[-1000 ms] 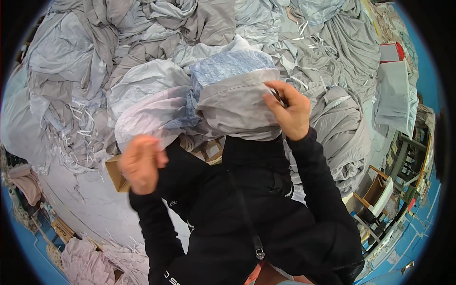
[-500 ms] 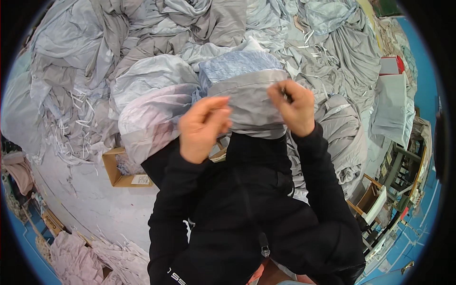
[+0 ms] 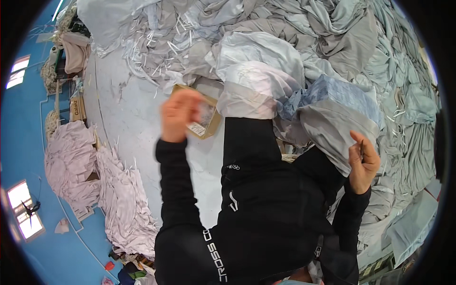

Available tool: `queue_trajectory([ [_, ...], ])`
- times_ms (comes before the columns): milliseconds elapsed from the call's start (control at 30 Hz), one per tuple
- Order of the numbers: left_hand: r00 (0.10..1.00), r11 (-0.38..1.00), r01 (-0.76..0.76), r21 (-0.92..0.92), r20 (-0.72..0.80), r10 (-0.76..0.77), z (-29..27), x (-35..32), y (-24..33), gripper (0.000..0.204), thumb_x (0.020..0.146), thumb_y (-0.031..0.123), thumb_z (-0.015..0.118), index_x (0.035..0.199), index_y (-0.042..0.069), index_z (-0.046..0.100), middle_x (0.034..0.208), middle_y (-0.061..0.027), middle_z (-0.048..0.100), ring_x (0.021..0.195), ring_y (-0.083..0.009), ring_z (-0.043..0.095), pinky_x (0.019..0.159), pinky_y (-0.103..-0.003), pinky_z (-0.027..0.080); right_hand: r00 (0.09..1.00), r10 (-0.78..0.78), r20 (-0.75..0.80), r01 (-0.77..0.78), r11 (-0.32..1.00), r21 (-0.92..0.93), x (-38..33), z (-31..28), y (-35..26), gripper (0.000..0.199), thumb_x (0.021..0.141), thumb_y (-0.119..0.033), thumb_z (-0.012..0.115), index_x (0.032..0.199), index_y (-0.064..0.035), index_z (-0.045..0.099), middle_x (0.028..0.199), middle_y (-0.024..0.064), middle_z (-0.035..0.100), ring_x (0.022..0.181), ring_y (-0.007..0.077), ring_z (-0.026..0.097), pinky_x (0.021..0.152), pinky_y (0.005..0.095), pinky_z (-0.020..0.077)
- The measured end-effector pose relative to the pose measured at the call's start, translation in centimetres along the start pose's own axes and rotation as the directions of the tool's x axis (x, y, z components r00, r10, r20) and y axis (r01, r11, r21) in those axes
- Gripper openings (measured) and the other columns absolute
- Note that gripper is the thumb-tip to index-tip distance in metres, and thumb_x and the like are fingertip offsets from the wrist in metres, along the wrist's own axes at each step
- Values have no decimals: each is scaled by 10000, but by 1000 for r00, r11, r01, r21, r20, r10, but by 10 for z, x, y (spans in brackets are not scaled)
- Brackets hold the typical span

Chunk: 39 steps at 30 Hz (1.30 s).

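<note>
My left hand (image 3: pixel 179 114) is raised over the near left side of an open cardboard box (image 3: pixel 213 125) with pale scraps in it. Its fingers are curled together and a little blurred; whatever they may hold is hidden. My right hand (image 3: pixel 363 164) is closed around a small dark thing too small to name, thumb and forefinger close together. Beside that hand, grey fabric (image 3: pixel 335 123) drapes over my right knee, with crinkled blue cloth (image 3: pixel 339 92) behind it. Pale pink and white cloth (image 3: pixel 251 90) lies bunched by my left knee.
Grey and pale blue fabric with white ties is heaped across the far side (image 3: pixel 266 23). A pile of pale pink cloth (image 3: pixel 76 161) lies at the left, near a blue floor (image 3: pixel 28 128). Another cardboard box (image 3: pixel 77 109) stands beyond it.
My view has turned to the left. My left hand has moved away from the grey fabric to the cardboard box. The right hand has drawn back toward the fabric's near right edge.
</note>
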<state>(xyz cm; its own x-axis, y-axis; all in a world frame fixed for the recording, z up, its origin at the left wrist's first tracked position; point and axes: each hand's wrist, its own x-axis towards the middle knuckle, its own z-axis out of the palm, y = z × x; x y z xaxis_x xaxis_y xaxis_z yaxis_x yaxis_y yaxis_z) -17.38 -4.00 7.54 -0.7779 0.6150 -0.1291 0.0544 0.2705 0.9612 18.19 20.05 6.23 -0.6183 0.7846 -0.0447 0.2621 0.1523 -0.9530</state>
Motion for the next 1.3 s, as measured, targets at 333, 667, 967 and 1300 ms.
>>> queue_trajectory([
  [333,863,764,428,482,-468,-188,-215,10,-219,453,861,186,650,1270,6,572,765,-96,673,564,-154,628,471,-276,473,956,92,-279,-55,989,136,6,-25,33,274,965,-131,610,1213,-22,640,655,-108,456,512,-16,295,465,170,190],
  [667,879,613,222,758,-428,211,-163,61,-215,246,878,230,694,833,-11,710,764,-64,696,709,-139,617,688,-304,494,911,98,-401,-73,994,78,-7,-68,49,397,1008,-191,516,1340,25,523,690,-95,414,551,-19,301,470,157,196],
  [967,781,908,-409,-90,480,399,218,11,27,212,820,-22,667,1029,2,641,1038,-97,627,778,-120,610,668,-234,489,920,103,-379,-94,995,42,20,-43,49,283,982,-119,564,1232,15,577,860,-39,578,735,15,485,651,166,392],
  [1300,762,926,-369,76,595,255,350,9,7,271,758,155,739,951,18,606,958,-110,585,721,-246,604,656,-356,493,936,-70,-345,-54,940,-337,21,-40,46,276,800,-62,744,1065,-14,681,838,86,639,721,151,612,672,252,479],
])
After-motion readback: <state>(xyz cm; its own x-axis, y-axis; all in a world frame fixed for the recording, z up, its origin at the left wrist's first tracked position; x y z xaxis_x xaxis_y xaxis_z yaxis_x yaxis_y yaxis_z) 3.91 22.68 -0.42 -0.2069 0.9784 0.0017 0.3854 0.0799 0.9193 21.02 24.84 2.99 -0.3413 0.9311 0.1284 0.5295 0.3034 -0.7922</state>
